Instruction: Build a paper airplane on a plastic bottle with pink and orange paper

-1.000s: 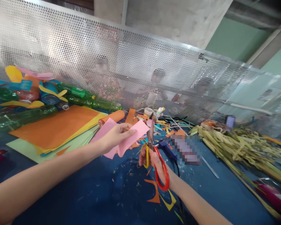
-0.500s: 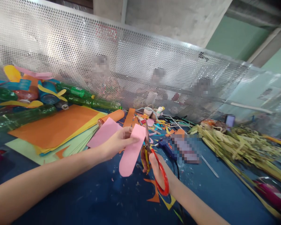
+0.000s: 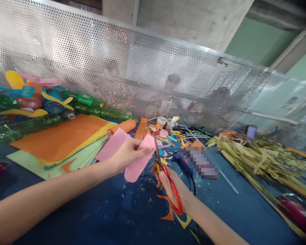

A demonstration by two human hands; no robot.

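Nearest, below the right hand (image 3: 167, 181), an orange offcut (image 3: 170, 209) and a yellow offcut (image 3: 185, 223) lie on the blue table (image 3: 104, 211). The right hand's fingers are wrapped through the handles of the scissors (image 3: 157, 158), whose long axis runs away from the person and leans left, tips farthest. Apart from it, the left hand (image 3: 129, 153) pinches a pink strip (image 3: 137, 166), rounded end toward the person, long axis slanting away and rightward to the blades; whether they bite is unclear. Beyond the left hand lies a pink sheet (image 3: 112, 146); right of the scissors, a glue gun (image 3: 183, 162). Farthest stands a perforated panel (image 3: 142, 61).
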